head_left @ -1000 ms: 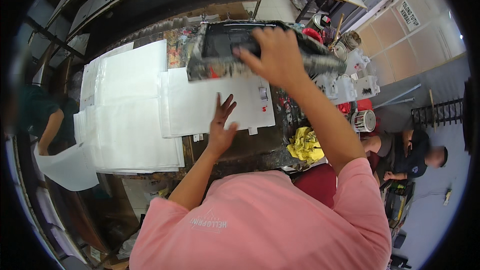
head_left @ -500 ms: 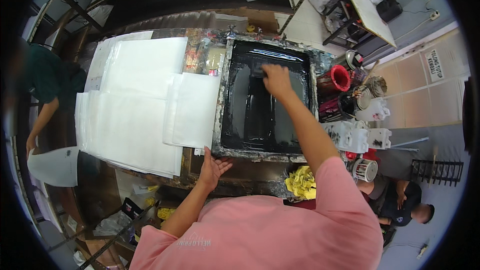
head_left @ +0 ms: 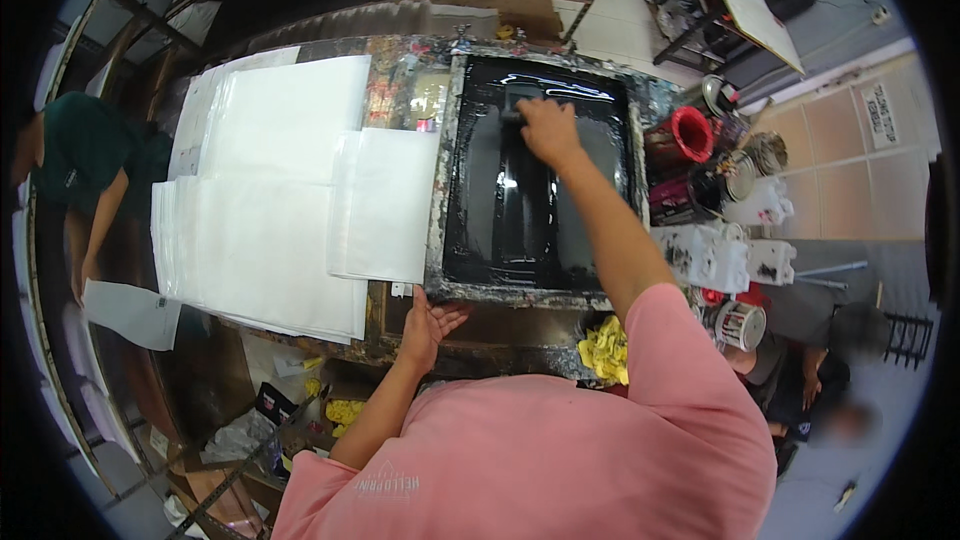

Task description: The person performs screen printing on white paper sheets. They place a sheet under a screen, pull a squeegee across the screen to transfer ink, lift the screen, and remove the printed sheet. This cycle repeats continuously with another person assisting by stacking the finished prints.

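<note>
A screen printing frame [head_left: 436, 210] with a paint-crusted rim lies on the table in front of me. Wet black ink [head_left: 520, 210] covers its mesh, with a paler band down each side. Near the far end, my right hand [head_left: 550, 132] is closed around a dark squeegee [head_left: 513, 102], whose lower edge is hard to make out. My left hand [head_left: 432, 328] has its fingers stretched out, palm up, at the frame's near left corner. Just left of the frame lies a white sheet [head_left: 380, 205], beside wide stacks of white paper [head_left: 265, 240].
Ink-stained cans, one a red pot [head_left: 690, 135], and white plastic jugs [head_left: 715, 258] line the frame's right side. A yellow cloth [head_left: 605, 350] hangs by the near edge. At far left a person [head_left: 90, 155] holds a white sheet [head_left: 135, 315]; another person sits at lower right.
My right hand still grips the squeegee near the far end, shifted slightly. The left person's sheet has moved right and dipped. The seated person has shifted, and the view has tilted a little.
</note>
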A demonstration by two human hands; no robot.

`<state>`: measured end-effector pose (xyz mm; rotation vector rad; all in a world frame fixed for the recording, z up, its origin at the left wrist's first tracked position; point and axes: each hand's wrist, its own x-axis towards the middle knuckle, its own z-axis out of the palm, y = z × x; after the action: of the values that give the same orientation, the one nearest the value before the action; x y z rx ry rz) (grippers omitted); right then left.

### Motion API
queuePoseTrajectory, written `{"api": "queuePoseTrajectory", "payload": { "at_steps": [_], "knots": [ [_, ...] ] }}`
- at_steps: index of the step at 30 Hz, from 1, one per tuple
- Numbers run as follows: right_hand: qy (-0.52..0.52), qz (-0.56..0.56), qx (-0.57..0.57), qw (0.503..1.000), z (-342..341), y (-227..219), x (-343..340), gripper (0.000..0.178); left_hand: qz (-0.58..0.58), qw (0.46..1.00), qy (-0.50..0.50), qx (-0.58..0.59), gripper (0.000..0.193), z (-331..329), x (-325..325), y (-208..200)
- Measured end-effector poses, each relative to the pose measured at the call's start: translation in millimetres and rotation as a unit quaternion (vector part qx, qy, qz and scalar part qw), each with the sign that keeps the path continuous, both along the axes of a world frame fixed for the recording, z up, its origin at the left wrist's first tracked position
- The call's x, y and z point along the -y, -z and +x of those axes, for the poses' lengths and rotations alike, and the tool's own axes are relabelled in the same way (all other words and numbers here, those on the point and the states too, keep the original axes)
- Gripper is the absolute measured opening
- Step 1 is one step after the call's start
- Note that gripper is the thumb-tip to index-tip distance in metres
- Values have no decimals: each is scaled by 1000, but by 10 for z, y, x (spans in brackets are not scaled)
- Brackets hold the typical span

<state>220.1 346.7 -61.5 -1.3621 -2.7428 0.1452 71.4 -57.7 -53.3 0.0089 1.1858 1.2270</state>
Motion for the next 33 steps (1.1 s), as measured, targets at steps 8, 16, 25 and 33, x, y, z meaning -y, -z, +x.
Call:
{"api": "queuePoseTrajectory", "payload": {
  "at_steps": [8,16,25,33],
  "knots": [
    [-6,-58,12,998,600,-584,2239,43,50,997,50,29,89,-81,-32,63],
    [15,-80,18,997,682,-449,2677,47,0,994,42,103,107,-114,-119,318],
    [-1,-8,2,1000,626,-12,2665,45,-112,990,8,85,121,-55,-210,372],
    [31,52,-31,998,134,234,695,39,-116,991,3,70,118,-31,-170,238]
  ]
}}
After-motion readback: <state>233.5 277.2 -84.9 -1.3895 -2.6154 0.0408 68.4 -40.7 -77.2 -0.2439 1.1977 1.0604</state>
